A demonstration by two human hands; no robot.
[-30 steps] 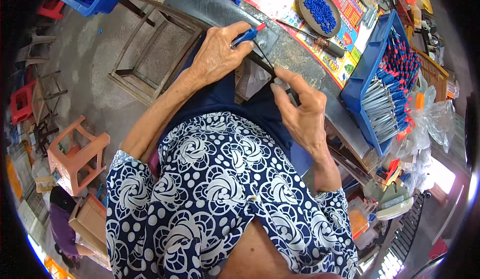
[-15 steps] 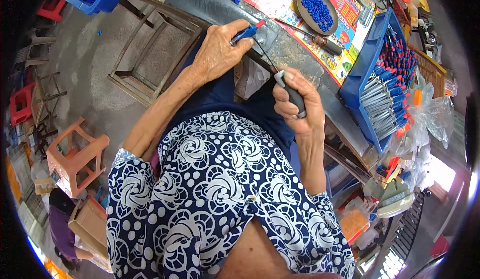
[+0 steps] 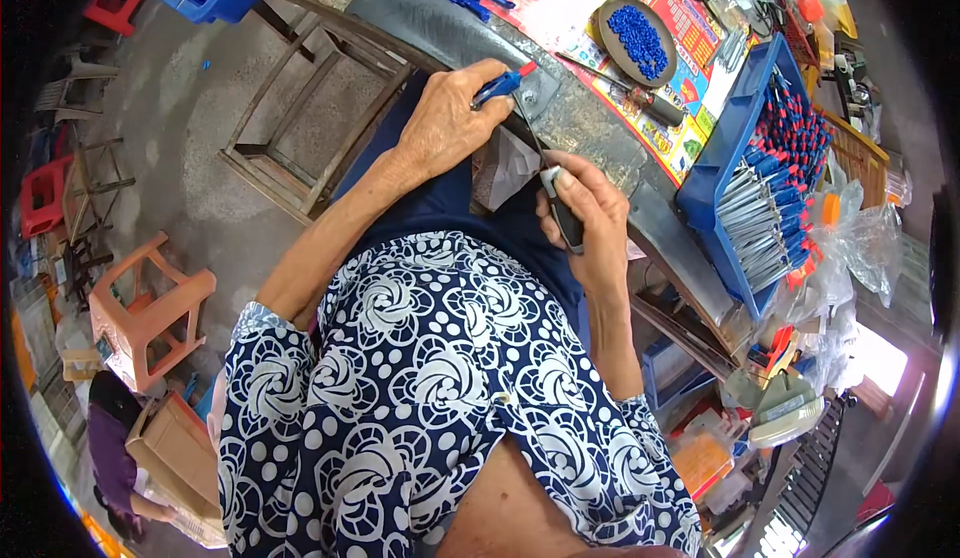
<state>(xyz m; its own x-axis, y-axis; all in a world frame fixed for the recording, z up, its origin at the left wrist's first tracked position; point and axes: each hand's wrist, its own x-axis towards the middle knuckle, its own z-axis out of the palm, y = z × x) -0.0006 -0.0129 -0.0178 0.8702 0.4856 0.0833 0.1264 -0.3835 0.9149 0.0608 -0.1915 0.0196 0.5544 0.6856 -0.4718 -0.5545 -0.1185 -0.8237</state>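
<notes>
My left hand grips a small blue pen-like part with a red tip at the edge of the grey workbench. Just below and to the right, my right hand is closed around the black handle of a screwdriver. Its thin shaft points up toward the blue part. Both hands sit close together over my lap, in front of a metal block on the bench edge.
A blue crate of blue-and-red parts stands at the right. A dark dish of blue beads and another screwdriver lie on a colourful sheet. An orange plastic stool and a wooden frame stand on the floor at left.
My right hand has slid down and left along the screwdriver, closer to my body. The left hand holds the blue part in nearly the same spot.
</notes>
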